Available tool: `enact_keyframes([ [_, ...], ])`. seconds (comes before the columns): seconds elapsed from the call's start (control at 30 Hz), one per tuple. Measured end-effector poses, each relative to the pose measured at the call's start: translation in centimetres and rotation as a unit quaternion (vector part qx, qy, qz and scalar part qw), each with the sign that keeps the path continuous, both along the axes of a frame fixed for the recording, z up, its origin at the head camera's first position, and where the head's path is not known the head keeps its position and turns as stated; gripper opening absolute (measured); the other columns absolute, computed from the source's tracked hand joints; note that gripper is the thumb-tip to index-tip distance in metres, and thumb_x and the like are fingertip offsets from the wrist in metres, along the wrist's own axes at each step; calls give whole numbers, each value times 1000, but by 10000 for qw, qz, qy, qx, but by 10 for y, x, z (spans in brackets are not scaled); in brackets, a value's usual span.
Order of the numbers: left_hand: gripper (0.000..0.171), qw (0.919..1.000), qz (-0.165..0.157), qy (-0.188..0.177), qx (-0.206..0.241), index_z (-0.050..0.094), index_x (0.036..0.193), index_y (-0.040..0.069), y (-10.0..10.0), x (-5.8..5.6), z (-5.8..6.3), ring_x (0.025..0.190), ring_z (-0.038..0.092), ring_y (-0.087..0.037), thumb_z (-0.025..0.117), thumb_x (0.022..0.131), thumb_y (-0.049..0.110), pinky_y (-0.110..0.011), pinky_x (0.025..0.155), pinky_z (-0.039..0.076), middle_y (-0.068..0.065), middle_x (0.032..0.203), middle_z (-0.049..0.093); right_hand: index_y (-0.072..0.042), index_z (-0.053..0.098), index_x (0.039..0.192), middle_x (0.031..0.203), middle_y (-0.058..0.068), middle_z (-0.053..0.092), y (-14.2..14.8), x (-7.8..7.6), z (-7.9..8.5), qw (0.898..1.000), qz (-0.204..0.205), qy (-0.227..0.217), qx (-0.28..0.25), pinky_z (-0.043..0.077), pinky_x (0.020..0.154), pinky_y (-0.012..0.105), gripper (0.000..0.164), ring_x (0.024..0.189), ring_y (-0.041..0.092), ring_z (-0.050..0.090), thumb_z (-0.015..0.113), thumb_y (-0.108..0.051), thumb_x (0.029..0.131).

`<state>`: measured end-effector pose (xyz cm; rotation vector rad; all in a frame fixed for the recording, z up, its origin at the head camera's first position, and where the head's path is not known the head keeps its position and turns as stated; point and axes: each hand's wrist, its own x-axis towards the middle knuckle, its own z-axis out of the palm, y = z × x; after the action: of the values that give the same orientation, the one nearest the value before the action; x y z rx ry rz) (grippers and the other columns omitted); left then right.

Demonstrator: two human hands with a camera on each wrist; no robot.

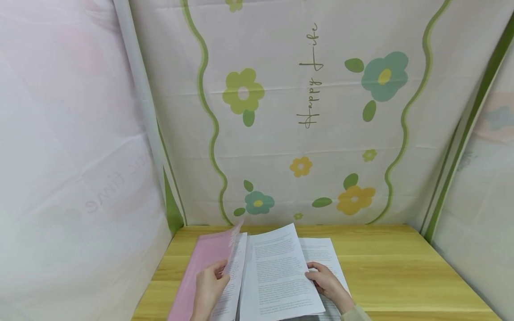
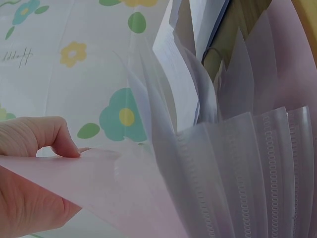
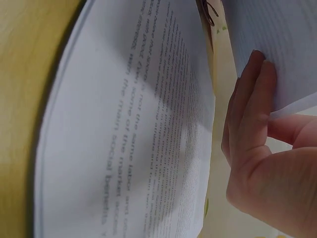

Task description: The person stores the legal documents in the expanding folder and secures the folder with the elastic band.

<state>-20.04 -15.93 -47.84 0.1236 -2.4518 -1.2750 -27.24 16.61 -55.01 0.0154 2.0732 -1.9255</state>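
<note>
- Nearest the camera, my left hand pinches the edge of a pink translucent sheet, thumb against fingers; I judge that I hold it up to stop it falling over the papers.
- That sheet belongs to the pink folder lying on the left part of the tabletop. Whether it is a cover or a pocket, I cannot tell.
- Clear pockets fan apart in the folder, white paper showing between them; the spread probably comes from my lifting.
- Just beside my left hand lies a printed page, on the folder's side.
- My right hand pinches the right edge of a printed sheet between thumb and fingers. I seem to grip only the margin, which leaves most of the print uncovered.
- This sheet is raised and tilted, right of the pink one; I cannot tell whether its left side sits in a pocket.
- Under it, more printed paper lies flat on the tabletop, jutting out to the right, likely put there within my right hand's reach.
</note>
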Motion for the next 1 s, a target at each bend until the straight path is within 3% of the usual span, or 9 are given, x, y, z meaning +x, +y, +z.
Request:
enact_keyframes([
  [0.53,42,9999,-127,-41,-29,71,110,-8,-3,1,0,83,75,-29,62,69,-5,-32,70,62,-23,102,75,18,46,128,90,5,73,-13,0,5,9996,241,114,-67,60,64,27,44,73,11,70,53,-5,91],
  [1.0,42,10000,-77,-29,-37,72,109,-6,-1,-1,-1,79,74,-23,62,68,-5,-27,68,61,-22,101,76,16,45,129,93,7,71,-30,0,9,9987,398,27,-316,59,63,26,43,73,9,69,52,-6,92],
])
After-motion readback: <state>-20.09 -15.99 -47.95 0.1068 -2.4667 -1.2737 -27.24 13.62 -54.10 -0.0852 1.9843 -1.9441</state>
